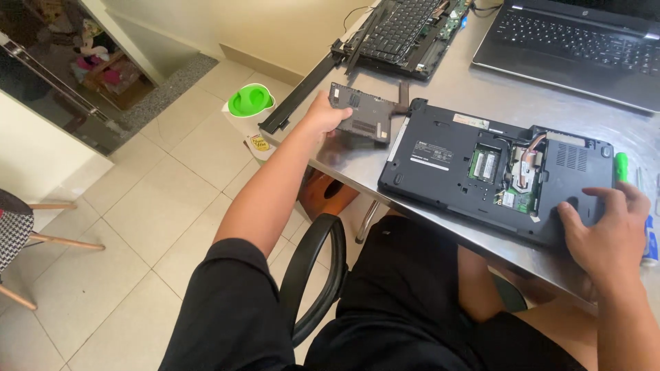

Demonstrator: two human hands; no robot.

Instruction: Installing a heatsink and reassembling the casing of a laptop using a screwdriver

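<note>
Here, a dark access cover is held at the steel table's edge, the left hand with fingers clamped on it. The upturned black laptop, internals exposed, is steadied by the right hand, fingers spread flat on its corner. A green-handled screwdriver is laid alongside.

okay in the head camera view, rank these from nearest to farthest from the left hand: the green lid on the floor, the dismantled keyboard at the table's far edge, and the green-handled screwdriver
Measured from the left hand, which holds the black cover panel:
1. Green lid, on the floor just to the hand's left.
2. Dismantled keyboard, beyond the hand at the table's far edge.
3. Green-handled screwdriver, far across the table, beside the right hand.
</note>
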